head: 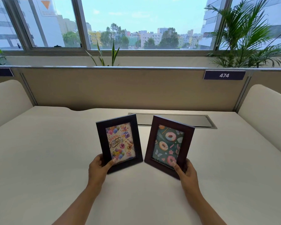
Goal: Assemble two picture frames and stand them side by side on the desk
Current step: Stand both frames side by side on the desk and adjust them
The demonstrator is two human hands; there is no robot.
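Gripping both frames: left hand [97, 166] clamps birthday frame [119, 142], right hand [187, 172] donut frame [169, 146], near the desk [55, 151] hatch [172, 120]. Both tilt apart; could topple on release if stands aren't out.

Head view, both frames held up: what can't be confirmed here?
- Backs of the birthday frame and donut frame: they face away from the camera, so stands and backing clips are unseen.
- Whether either frame's bottom edge rests on the desk: cannot tell from this angle.
- Fingers of the left hand and right hand: hidden behind the frames; only thumbs show.
- Upper arms: cut off by the bottom edge.
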